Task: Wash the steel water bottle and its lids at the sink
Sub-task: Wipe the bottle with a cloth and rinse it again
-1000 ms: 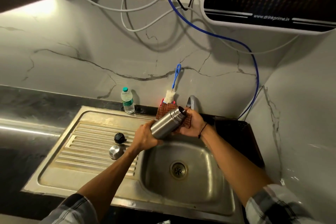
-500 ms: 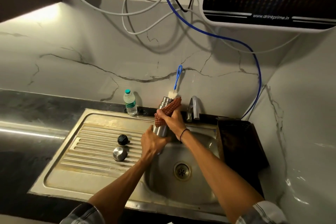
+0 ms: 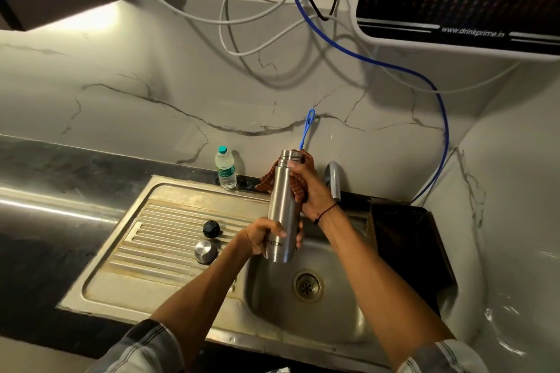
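I hold the bottle upright over the sink, my left hand wrapped round its base, my right hand pressing a cloth to its neck. At 9 o'clock, 2 lids lie on the drainboard. A tap stands at 3 o'clock; a plastic bottle at 11; a blue brush handle at 12.

- left hand: nothing worn on it or the wrist, forearm below it uncovered
- up at the elbow, a rolled grey sleeve with thin pale check lines
- right hand: thin black wrist band just below it
- same checked sleeve further back, rolled too
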